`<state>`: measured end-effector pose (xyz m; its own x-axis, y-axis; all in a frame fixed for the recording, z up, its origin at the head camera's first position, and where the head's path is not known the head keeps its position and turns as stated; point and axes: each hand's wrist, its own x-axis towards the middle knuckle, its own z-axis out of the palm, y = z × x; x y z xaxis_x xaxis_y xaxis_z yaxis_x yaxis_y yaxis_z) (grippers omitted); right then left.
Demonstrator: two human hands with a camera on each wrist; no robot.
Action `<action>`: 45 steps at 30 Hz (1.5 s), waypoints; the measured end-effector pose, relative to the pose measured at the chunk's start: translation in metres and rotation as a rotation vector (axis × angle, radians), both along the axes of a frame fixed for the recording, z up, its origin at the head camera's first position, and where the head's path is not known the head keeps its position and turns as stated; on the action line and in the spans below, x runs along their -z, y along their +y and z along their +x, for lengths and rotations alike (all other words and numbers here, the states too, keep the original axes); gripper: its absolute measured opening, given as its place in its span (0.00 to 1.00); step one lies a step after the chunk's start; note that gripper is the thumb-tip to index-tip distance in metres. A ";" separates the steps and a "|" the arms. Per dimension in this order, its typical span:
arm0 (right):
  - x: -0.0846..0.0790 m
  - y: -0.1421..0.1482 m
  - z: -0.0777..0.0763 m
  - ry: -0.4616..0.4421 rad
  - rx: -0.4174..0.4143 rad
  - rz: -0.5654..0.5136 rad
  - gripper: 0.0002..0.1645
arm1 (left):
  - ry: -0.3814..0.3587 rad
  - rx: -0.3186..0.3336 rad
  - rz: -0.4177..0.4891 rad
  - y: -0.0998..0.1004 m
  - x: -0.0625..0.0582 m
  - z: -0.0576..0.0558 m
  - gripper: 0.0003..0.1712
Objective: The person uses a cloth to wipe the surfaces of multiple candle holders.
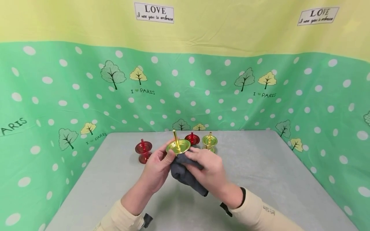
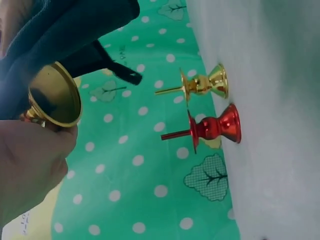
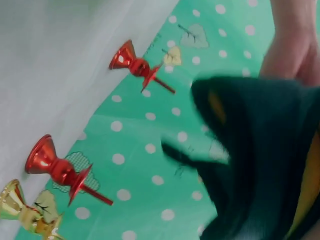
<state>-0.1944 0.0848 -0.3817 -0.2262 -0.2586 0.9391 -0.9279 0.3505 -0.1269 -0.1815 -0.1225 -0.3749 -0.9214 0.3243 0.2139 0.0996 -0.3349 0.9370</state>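
Observation:
In the head view my left hand (image 1: pixel 157 168) grips a shiny gold candle holder (image 1: pixel 180 147), a round dish with a thin upright spike, raised above the table. My right hand (image 1: pixel 210 166) pinches a dark grey cloth (image 1: pixel 185 175) and presses it to the holder just under the dish. Bunched folds of the cloth hang below the fingers. Seen from the left wrist, the flared gold base (image 2: pixel 56 95) of the held holder is partly covered by cloth (image 2: pixel 65 32). The right wrist view shows mostly blurred cloth (image 3: pixel 265 150), which hides the holder's stem.
On the grey table (image 1: pixel 251 179) a red candle holder (image 1: pixel 143 149) stands left of my hands. Behind them stand another red holder (image 1: pixel 192 139) and a gold one (image 1: pixel 210 141), close together. A green and yellow patterned curtain (image 1: pixel 185 73) encloses the table's back and sides.

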 end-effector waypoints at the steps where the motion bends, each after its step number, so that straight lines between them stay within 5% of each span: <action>1: 0.000 0.002 -0.002 -0.049 -0.023 -0.015 0.12 | 0.005 -0.002 0.003 0.000 0.000 0.000 0.46; 5: -0.001 0.006 -0.005 -0.197 -0.029 -0.032 0.22 | -0.027 -0.104 0.010 0.005 0.001 -0.001 0.38; 9: 0.003 0.003 0.000 -0.092 0.085 0.043 0.19 | -0.092 -0.210 -0.023 0.012 0.001 0.001 0.32; 14: 0.003 0.002 0.002 0.075 0.125 0.085 0.15 | -0.085 -0.151 -0.009 0.013 0.000 0.003 0.41; 19: -0.003 0.006 -0.005 -0.154 0.034 0.025 0.20 | -0.084 -0.131 0.021 0.010 0.001 0.001 0.42; 21: -0.003 0.007 -0.005 -0.182 0.044 0.034 0.22 | -0.113 -0.144 0.019 0.010 0.004 0.000 0.39; 27: 0.003 0.002 0.004 0.084 0.171 0.141 0.15 | -0.199 -0.188 0.022 0.015 0.008 0.000 0.32; 31: 0.003 -0.001 0.006 0.158 0.154 0.127 0.13 | -0.178 -0.161 0.019 0.017 0.005 0.002 0.33; 35: 0.000 0.000 0.002 0.112 0.076 0.074 0.13 | -0.164 -0.152 0.028 0.017 0.002 0.004 0.34; 40: -0.005 0.004 -0.006 -0.073 0.009 -0.029 0.19 | -0.145 -0.163 0.048 0.015 -0.001 0.003 0.31; 45: -0.005 0.006 -0.004 0.008 0.006 0.058 0.17 | -0.155 -0.182 0.052 0.013 0.000 0.002 0.30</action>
